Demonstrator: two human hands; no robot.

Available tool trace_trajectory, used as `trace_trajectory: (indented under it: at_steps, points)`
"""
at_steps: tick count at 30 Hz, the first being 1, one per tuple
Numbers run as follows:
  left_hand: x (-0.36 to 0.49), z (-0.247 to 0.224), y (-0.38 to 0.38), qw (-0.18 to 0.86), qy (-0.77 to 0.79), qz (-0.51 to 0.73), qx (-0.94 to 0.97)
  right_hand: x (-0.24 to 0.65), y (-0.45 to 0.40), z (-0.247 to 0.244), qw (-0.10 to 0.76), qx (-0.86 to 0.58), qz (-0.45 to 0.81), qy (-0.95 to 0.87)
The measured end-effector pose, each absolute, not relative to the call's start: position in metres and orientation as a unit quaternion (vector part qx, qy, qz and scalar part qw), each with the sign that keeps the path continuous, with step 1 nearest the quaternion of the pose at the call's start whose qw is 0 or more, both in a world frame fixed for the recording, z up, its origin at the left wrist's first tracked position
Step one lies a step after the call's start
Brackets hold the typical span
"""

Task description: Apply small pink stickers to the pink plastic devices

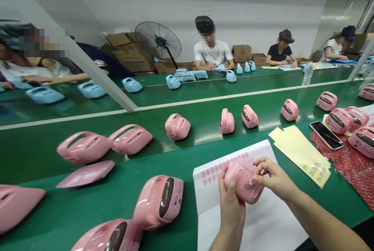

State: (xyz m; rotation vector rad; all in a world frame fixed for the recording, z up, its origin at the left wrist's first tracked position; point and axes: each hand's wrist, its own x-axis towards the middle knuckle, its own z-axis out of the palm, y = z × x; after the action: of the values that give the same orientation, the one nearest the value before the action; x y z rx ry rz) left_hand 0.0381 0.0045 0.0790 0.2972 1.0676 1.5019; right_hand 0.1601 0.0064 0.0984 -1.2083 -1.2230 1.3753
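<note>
A pink plastic housing (242, 181) is held above a white sheet (210, 198) of pink stickers (212, 171), the left hand's (230, 198) grip closed around it; the right hand (271, 178) touches its face, whether pinching anything I cannot tell. Print on the yellow papers (300, 151) is too small to read. Beyond: one smartphone (326, 135), one fan (159, 41).

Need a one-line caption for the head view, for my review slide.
Left hand holds a pink casing over white paper as the right hand touches it.
</note>
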Motion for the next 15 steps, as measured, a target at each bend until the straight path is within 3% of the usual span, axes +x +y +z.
trace_trajectory:
  at_steps: [6, 15]
  points:
    - [0.038, 0.079, 0.004, 0.595, 0.453, 0.652, 0.127, 0.159, 0.006, 0.093, 0.454, -0.515, 0.493, -0.535]
    - [0.036, 0.074, 0.007, 0.595, 0.453, 0.651, 0.129, 0.146, -0.008, 0.076, 0.552, -0.436, 0.135, -0.698]
